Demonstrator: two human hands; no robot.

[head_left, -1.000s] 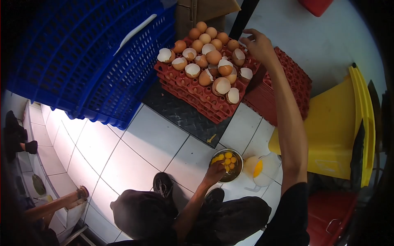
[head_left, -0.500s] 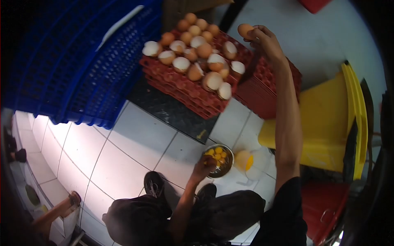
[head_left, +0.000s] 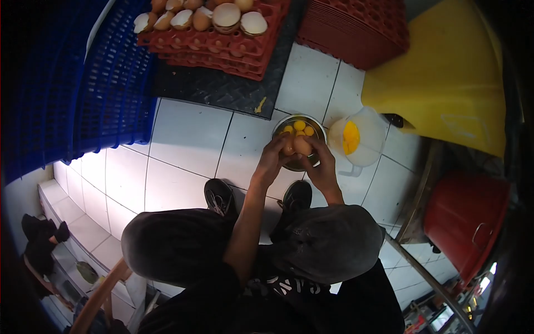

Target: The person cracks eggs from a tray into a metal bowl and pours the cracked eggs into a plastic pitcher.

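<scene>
My left hand and my right hand meet over the near side of a metal bowl. The fingers of my left hand close round a brown egg. Against it sits a second brown egg, gripped by my right hand. Whether either shell is cracked I cannot tell. Several yolks lie in the bowl. Just right of the bowl stands a translucent plastic jug with yellow egg inside.
Stacked red egg trays with brown eggshells rest on a dark platform. More red trays stand behind. Blue crates are left; a yellow bin and red tub are right. My shoes flank the near floor.
My right hand has come down from above the trays to the bowl, bringing an egg beside my left hand's egg. The view has tilted down, so the trays sit higher in frame.
</scene>
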